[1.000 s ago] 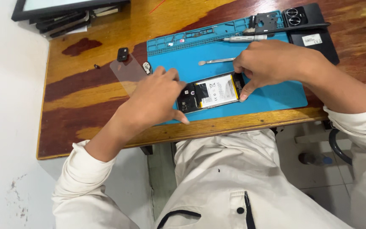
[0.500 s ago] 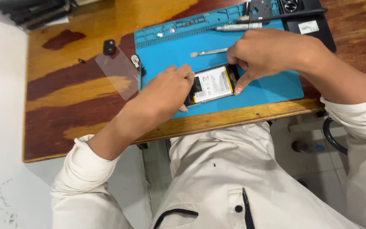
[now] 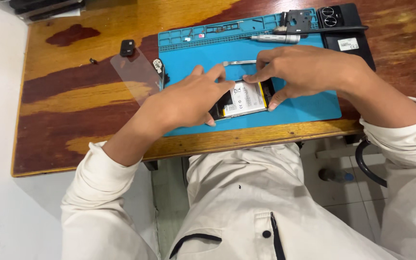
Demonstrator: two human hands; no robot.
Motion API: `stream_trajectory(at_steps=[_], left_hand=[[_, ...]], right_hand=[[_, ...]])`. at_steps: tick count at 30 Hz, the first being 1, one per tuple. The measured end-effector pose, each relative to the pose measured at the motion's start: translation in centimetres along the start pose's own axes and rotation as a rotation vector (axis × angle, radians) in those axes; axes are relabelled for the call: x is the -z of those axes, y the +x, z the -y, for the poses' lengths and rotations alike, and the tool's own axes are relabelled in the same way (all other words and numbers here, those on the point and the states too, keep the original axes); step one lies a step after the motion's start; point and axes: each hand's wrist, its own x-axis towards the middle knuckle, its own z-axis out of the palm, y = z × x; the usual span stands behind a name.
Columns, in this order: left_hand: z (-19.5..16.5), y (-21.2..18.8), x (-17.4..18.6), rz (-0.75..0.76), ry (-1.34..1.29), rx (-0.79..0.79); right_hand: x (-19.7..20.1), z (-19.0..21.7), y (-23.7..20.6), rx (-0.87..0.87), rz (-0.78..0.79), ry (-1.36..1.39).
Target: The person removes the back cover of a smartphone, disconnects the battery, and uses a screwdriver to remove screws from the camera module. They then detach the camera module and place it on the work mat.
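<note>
The opened phone lies on the blue mat near the worktop's front edge, long axis running left-right, slightly tilted. Left hand and right hand pinch its ends with closed fingers; bare mat lies right of it.

white rectangular label on opened phone's battery, mid blue mat; small white label on black phone back, top right; possibly screen edge top left.

Opened phone half under hands
</note>
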Motion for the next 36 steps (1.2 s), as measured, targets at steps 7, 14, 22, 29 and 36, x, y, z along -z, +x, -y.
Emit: stream_trajectory(at_steps=[7,14,22,29,36], left_hand=[[1.5,1.0,-0.3,-0.052,0.121,-0.053],[2.9,0.1,0.4,-0.065,0.053,0.093],[4.0,0.9,0.6,-0.115,-0.152,-0.122],[5.0,2.2,-0.2,-0.169,-0.486,-0.089],[4.9,3.9,-2.8,-0.524,-0.852,-0.025]], right_hand=[[0.7,-0.1,2.2,-0.157,0.126,-0.122],[-0.8,-2.6,2.3,0.006,-0.057,0.117],[-0.4,-2.7,1.5,-0.017,0.104,0.173],[-0.7,-4.0,1.4,0.163,-0.100,0.471],[-3.5,-4.2,3.9,-0.075,-0.369,0.885]])
